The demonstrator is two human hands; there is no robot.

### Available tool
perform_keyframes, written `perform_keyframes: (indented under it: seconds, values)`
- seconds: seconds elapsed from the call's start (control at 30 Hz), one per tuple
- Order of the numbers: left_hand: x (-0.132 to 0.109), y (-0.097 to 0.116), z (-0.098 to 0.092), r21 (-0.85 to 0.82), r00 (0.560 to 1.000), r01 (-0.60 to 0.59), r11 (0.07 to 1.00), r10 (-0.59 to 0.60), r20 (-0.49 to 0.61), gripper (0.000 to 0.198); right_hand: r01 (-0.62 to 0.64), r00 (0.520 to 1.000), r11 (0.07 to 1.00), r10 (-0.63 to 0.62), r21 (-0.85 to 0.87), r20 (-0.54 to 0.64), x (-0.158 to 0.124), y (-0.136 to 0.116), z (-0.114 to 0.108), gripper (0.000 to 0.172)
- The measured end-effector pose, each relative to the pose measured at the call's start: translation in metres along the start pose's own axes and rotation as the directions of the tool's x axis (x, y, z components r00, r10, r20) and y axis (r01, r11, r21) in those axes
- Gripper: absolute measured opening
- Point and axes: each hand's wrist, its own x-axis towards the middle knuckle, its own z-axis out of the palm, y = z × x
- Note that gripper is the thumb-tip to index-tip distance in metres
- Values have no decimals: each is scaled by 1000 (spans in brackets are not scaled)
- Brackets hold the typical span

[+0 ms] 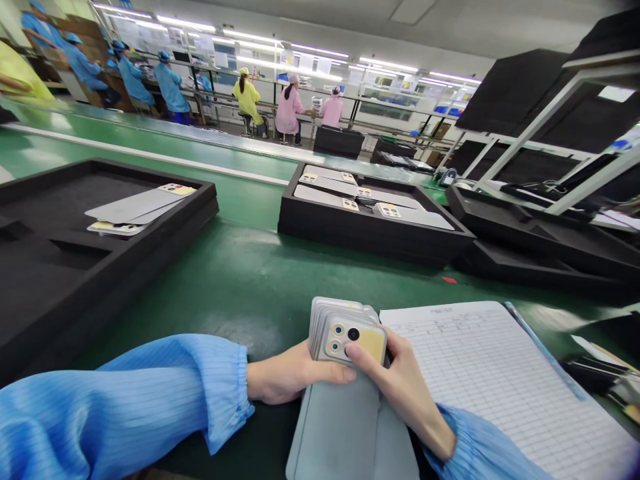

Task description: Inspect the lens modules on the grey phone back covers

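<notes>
Phone back covers [347,331], a stacked bundle with camera cutouts and yellow film on the top one, are held at six o'clock above the desk [240,293]: the left hand [295,373] closes around the bundle's side, while the right hand [400,387] grips it with the thumb across the top cover. They should handle as light, stiff and slick, with delicate lens rings, so the edges look safest to hold. Gray covers [345,433] lie beneath the hands, a ruled log sheet [500,387] sits at three o'clock, and black foam trays [370,230] holding more covers lie at twelve and ten.
</notes>
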Motion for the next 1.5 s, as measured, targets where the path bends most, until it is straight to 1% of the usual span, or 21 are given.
perform_keyframes:
  seconds: [0.1, 0.2, 0.33, 0.47, 0.63, 0.83, 1.0, 1.17, 1.37, 1.5]
  values:
    - [0, -2, -1, 11, 1000, -11, 1000, 11, 5, 42, 8, 1000, 1000, -8, -19, 15, -2, -1, 0, 22]
    - [0, -1, -2, -22, 1000, 21, 1000, -20, 13, 42, 48, 997, 999, -49, 18, 53, -4, -2, -2, 20]
    - [-1, 1, -2, -75, 999, 41, 996, -40, 4, 41, 96, 993, 995, -98, 31, 67, -3, 1, -4, 25]
    - [-1, 1, -2, -95, 999, 45, 994, -45, 10, 41, 104, 992, 994, -105, 23, 74, -2, 4, -5, 30]
    - [0, 0, -2, -51, 1000, 30, 998, -30, 4, 44, 78, 993, 997, -80, 26, 87, -1, 6, -4, 30]
    - [1, -4, -3, 95, 998, -56, 994, 59, -30, 47, -6, 996, 1000, 4, 31, 90, 0, 7, -2, 31]
    - [2, -5, -3, 175, 993, -109, 979, 114, -20, 50, -23, 997, 1000, 22, 20, 68, 1, 5, -1, 26]
    - [1, -3, -1, 182, 993, -110, 977, 115, -19, 51, -42, 998, 997, 39, 57, 46, 0, 2, 0, 27]
    - [1, -3, -1, 167, 994, -103, 981, 107, -17, 51, -49, 997, 997, 45, 68, 62, 0, 2, 0, 29]
    - [1, -4, -2, 151, 996, -90, 984, 93, -14, 49, -21, 996, 999, 17, 41, 92, 2, 6, -2, 30]
